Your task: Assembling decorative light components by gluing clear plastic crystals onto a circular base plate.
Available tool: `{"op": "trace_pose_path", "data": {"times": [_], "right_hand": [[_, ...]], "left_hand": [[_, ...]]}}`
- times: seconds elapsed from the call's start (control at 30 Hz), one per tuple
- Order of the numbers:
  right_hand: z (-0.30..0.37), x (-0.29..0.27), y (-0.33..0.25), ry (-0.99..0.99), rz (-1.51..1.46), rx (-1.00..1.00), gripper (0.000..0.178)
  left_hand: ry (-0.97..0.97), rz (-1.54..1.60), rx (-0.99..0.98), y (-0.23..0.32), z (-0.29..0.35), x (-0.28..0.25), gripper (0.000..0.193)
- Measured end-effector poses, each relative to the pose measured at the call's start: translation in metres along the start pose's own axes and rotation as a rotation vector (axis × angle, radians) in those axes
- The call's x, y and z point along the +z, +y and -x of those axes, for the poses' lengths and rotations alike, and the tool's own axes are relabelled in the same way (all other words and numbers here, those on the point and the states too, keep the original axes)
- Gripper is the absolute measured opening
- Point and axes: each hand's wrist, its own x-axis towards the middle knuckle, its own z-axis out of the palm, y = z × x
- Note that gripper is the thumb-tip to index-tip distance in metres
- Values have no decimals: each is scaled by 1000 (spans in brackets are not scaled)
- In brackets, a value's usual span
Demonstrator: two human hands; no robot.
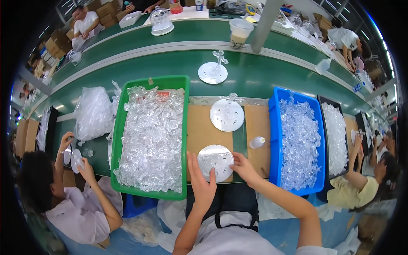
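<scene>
The near disc (219, 156) lies between left hand (201, 180) and right hand (247, 169); behind it the middle disc (226, 117), then the far disc (211, 75) — left tub (185, 127) and right tub (274, 138) flank the nearer two; the bottle (257, 142) lies left of the right tub.

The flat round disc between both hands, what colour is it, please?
The disc is white with small dark marks, shown in the head view.

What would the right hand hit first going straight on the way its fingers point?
The nearest white round disc: its right rim is right at the fingertips of the right hand. Depth is unclear, so they may already be touching it.
</scene>
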Motion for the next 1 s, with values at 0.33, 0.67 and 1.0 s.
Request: {"op": "trace_pose_path", "data": {"times": [0.33, 0.67, 1.0], "right_hand": [[-53, -57, -163, 422, 789, -849, 40], [-286, -104, -224, 518, 1019, -640, 34], [-184, -168, -227, 105, 1189, -878, 18]], "left_hand": [[-123, -135, 210, -15, -23, -6, 32], [-146, -154, 241, -15, -31, 0, 23], [-152, -150, 238, -18, -34, -4, 21]]}}
